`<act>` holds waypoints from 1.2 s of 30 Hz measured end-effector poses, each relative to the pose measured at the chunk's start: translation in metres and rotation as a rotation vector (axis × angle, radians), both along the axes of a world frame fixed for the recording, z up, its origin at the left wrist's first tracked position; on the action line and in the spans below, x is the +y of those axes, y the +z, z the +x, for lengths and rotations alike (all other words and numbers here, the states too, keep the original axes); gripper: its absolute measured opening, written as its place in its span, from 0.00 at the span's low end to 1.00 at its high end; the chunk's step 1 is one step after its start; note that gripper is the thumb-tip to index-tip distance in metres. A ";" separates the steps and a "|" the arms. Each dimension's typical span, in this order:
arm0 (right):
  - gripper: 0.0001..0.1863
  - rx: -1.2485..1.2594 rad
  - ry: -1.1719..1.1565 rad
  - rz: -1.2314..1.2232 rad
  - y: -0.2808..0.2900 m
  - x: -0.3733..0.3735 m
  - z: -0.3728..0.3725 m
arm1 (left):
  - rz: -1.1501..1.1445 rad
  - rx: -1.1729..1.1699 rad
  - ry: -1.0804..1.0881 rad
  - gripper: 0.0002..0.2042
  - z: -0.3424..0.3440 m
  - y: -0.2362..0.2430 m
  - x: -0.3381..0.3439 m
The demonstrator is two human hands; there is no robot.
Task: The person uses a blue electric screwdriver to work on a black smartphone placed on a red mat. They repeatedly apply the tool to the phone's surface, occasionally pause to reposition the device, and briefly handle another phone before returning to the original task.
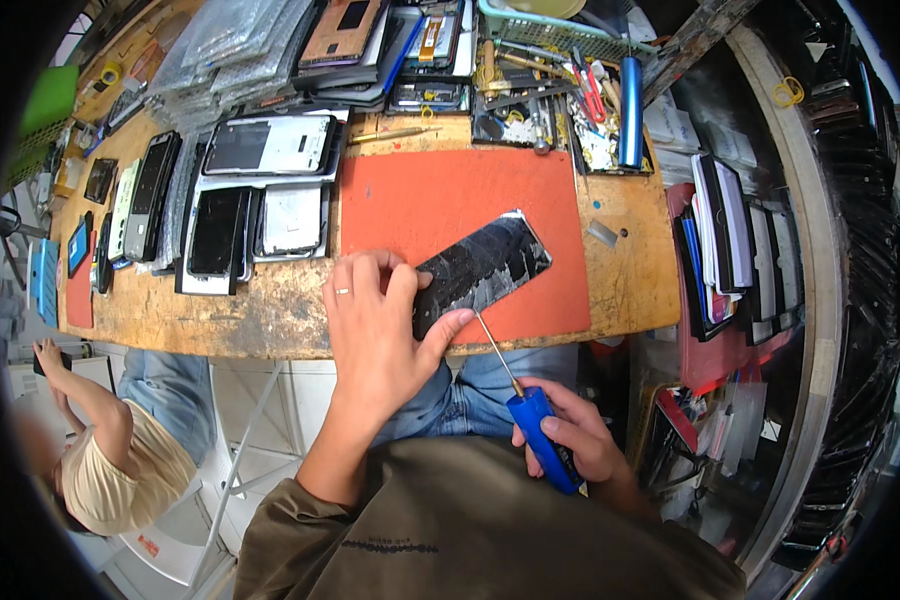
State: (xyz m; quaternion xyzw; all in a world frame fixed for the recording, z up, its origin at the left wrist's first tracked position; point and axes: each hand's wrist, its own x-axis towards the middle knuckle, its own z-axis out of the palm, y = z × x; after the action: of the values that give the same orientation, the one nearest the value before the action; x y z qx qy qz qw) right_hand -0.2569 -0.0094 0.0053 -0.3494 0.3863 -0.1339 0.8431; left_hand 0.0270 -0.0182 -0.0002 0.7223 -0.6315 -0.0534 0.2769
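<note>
A dark phone (pixel 495 255) with a shattered screen lies at an angle on the red mat (pixel 380 200). My left hand (pixel 380 335) grips the phone's near left end, fingers bent over it and thumb at its lower edge. My right hand (pixel 575 440) holds a blue-handled tool (pixel 540 435) with a thin metal shaft. The shaft's tip meets the phone's lower edge just beside my left thumb; whether it is inserted there I cannot tell.
Phone stacks (pixel 265 145), bubble wrap (pixel 225 50) and a tray of tools (pixel 605 130) crowd the worn wooden bench (pixel 250 315). Phone cases (pixel 725 250) stand at the right. A person (pixel 120 460) sits at the lower left, a dark object in hand.
</note>
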 end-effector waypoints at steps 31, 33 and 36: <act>0.35 -0.041 0.068 -0.181 -0.001 -0.015 0.019 | -0.231 0.327 0.119 0.04 0.051 0.004 0.025; 0.36 -0.039 0.009 -0.157 -0.003 -0.015 0.016 | -0.194 0.201 0.064 0.05 0.041 -0.002 0.025; 0.35 -0.052 0.062 -0.121 -0.002 -0.016 0.016 | -0.208 0.088 -0.051 0.08 0.024 -0.006 0.022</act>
State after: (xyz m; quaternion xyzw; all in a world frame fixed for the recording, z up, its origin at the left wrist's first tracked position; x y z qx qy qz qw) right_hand -0.2411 -0.0257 0.0029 -0.4078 0.3445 -0.1396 0.8340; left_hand 0.0508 0.0042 -0.0061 0.6702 -0.6391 -0.0264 0.3764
